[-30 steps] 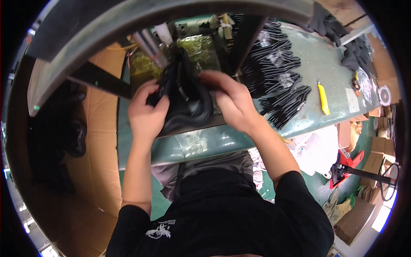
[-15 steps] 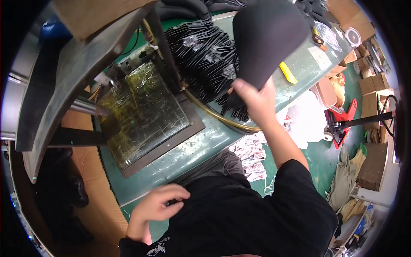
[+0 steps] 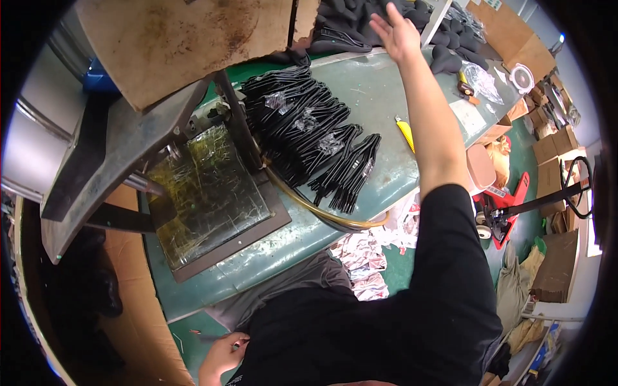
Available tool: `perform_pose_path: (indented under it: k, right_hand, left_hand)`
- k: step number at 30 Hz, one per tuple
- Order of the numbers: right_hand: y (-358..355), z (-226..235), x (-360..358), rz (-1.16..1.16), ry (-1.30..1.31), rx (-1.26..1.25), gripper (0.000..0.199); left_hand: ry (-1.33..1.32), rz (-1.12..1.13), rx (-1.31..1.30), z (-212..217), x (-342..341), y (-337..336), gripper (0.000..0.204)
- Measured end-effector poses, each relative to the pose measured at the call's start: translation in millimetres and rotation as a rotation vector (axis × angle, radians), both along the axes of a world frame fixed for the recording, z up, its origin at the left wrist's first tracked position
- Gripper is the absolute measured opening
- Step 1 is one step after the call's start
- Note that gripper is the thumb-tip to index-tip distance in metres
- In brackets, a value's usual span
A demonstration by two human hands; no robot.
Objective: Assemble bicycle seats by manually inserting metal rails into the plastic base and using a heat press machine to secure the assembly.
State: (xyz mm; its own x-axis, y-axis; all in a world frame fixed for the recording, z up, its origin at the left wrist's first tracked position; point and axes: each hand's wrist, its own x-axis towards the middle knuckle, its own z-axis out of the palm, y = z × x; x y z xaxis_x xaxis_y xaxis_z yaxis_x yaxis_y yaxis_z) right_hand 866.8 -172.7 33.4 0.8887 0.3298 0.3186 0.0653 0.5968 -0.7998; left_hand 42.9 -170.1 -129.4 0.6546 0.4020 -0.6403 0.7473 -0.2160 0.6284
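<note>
My right hand [image 3: 396, 32] is stretched far out over the back of the green table [image 3: 380, 96], fingers spread and empty, just in front of a heap of black pieces [image 3: 351, 22]. My left hand [image 3: 219, 357] hangs low by my hip below the table's edge, fingers loosely curled; nothing shows in it. A fanned stack of black hangers [image 3: 309, 138] lies on the table beside the press plate [image 3: 206, 199], which is covered with scratched yellowish film and bare.
The grey press head [image 3: 116, 161] juts over the plate at left, with worn cardboard [image 3: 187, 45] above it. A yellow cutter [image 3: 405, 134] lies on the table. A curved hose [image 3: 322, 212] runs along the table's edge. Cardboard boxes and a red pallet jack [image 3: 508, 206] stand at right.
The black piece held at the press a second ago was carried right by my right hand and is gone from it now. My left hand dropped to my hip. My head turned right.
</note>
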Motion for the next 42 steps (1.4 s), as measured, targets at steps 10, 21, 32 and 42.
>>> perform_pose_path:
  k: [10,21,32,42]
  right_hand:
    - [23,3,-180,0.160,-0.622,-0.945,0.053]
    - [-72,-28,-293,0.373,-0.831,-0.832,0.035]
    - [-65,-58,-380,0.747,-0.833,-0.792,0.038]
    - [-57,-137,-467,1.299,-0.293,-0.710,0.037]
  left_hand:
    - [-0.021,0.378,-0.735,17,-65,-41,0.018]
    - [0.081,0.750,-0.836,-34,-138,-111,0.027]
    - [-0.030,0.365,-0.407,-93,-174,-189,0.036]
    - [0.409,0.303,0.047,-38,-87,-183,0.042]
